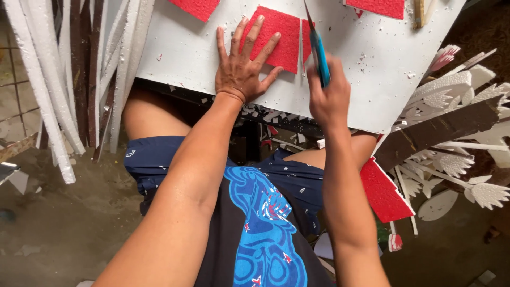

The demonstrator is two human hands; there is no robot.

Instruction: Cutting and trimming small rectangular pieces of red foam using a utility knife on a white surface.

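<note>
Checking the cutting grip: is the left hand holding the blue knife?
No: the left hand lies flat on the red foam, while the right hand grips the blue knife.

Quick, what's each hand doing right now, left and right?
Left hand: open, fingers spread, pressing flat on the red foam piece.
Right hand: closed around the blue craft knife, blade at the foam's right edge.

Foam pieces and tools on your board

You have five red foam pieces (pixel 276 37) in view: four on the white board (pixel 186 53), one near right below it. One blue knife (pixel 320 58), two hands.
</note>
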